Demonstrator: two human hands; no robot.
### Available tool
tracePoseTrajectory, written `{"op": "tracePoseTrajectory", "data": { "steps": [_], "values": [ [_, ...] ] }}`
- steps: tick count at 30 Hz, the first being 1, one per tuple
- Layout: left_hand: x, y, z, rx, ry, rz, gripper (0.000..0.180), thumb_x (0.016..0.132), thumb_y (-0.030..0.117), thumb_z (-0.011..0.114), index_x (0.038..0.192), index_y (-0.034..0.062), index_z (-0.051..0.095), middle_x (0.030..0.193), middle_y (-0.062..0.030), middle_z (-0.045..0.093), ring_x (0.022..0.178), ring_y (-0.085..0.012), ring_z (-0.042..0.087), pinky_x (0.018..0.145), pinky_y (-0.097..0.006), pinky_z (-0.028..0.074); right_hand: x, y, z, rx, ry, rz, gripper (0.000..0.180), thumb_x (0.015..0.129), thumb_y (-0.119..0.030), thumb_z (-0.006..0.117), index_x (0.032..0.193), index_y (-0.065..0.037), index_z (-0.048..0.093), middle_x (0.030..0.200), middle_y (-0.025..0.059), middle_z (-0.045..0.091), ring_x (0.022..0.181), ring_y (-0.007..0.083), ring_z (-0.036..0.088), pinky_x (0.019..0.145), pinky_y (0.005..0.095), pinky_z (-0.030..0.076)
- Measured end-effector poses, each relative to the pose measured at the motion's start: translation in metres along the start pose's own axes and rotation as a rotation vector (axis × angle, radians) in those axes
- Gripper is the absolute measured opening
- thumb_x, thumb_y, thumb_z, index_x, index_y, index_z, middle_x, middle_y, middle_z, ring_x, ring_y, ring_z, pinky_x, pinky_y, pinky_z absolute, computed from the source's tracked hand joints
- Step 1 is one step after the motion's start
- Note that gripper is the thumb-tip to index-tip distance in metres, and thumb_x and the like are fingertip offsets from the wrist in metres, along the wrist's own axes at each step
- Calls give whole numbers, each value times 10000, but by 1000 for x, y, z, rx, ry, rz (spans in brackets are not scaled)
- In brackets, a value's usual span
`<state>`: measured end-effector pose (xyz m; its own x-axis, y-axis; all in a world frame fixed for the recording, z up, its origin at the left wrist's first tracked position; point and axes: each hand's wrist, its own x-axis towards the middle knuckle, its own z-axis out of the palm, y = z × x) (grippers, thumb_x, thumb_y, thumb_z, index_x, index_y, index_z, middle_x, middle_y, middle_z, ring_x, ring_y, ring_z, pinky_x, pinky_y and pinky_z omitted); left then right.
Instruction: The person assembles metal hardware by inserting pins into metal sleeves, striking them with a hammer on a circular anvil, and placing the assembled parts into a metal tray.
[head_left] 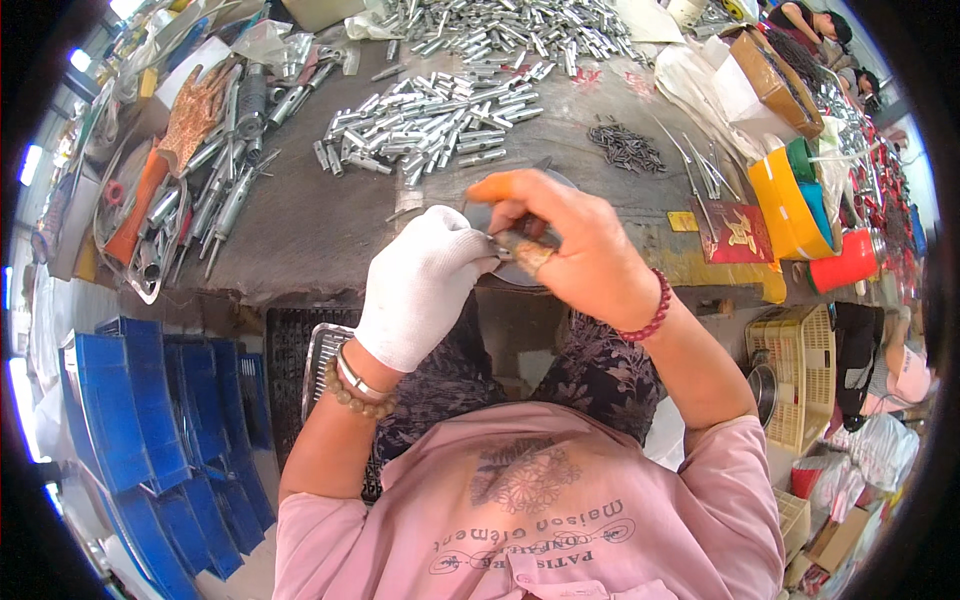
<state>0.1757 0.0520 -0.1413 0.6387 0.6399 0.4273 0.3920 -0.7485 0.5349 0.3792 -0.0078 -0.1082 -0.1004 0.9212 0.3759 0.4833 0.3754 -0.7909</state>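
Note:
My left hand (418, 285), in a white knit glove, is closed with thumb and fingers pinched on a small metal part (503, 254); most of that part is hidden. My right hand (575, 235) is bare, with a wrapping on the thumb. Its thumb tip meets the left fingertips at the part, and its fingers curl above; what it pinches is hidden. Under both hands, near the bench's front edge, lies a round grey dish (522, 277), largely covered. Beyond them lies a pile of short silver metal cylinders (430, 125), with small dark pins (627, 147) to its right.
A larger heap of metal cylinders (520, 28) lies at the back. Left are an orange glove (190, 110) and hand tools (232, 205). Right are long thin rods (700, 165), a red packet (737, 232), a yellow container (790, 205) and a red cup (843, 262). Blue bins (130, 410) stand lower left.

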Motion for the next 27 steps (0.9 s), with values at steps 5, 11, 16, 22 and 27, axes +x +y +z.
{"op": "tracePoseTrajectory", "data": {
  "steps": [5, 11, 16, 22, 27],
  "values": [
    [-1, -5, 1, -58, 19, 36, 180, 839, 73, 866, 1001, 84, 789, 972, -89, 707, 905, -304, 719, 809, -391, 580, -10, 11, -6, -144, -21, 43, 558, 846, 107, 682, 1355, -121, 673, 969, 92, 741, 917, 332, 721, 807, 438, 575],
    [-1, -6, 1, -36, 27, 42, 119, 878, 142, 823, 989, 130, 781, 963, -68, 667, 923, -283, 706, 810, -397, 575, -9, 13, -3, -128, -36, 34, 557, 844, 107, 680, 1356, -109, 651, 965, 109, 749, 920, 357, 723, 809, 455, 576],
    [-1, -6, 1, -25, 23, 58, 195, 832, 93, 868, 1016, 86, 803, 973, -97, 700, 913, -312, 714, 819, -392, 580, -6, 5, -3, -195, -43, -5, 536, 846, 114, 660, 1337, -100, 638, 942, 135, 739, 931, 401, 719, 803, 490, 569],
    [-2, -4, 2, -38, 23, 18, 222, 821, 64, 870, 1031, 83, 802, 998, -102, 710, 922, -321, 718, 839, -403, 585, -8, 2, 2, -411, -37, -147, 482, 864, 62, 670, 1324, -80, 632, 910, 133, 703, 896, 370, 706, 802, 480, 582],
    [-1, -4, 6, 16, 45, -10, 187, 860, 136, 847, 1036, 120, 788, 981, -82, 682, 923, -303, 708, 812, -408, 578, -11, -6, 7, -531, -60, -274, 437, 894, 5, 687, 1325, -50, 642, 944, 124, 698, 906, 332, 690, 823, 455, 584]
  ]
}}
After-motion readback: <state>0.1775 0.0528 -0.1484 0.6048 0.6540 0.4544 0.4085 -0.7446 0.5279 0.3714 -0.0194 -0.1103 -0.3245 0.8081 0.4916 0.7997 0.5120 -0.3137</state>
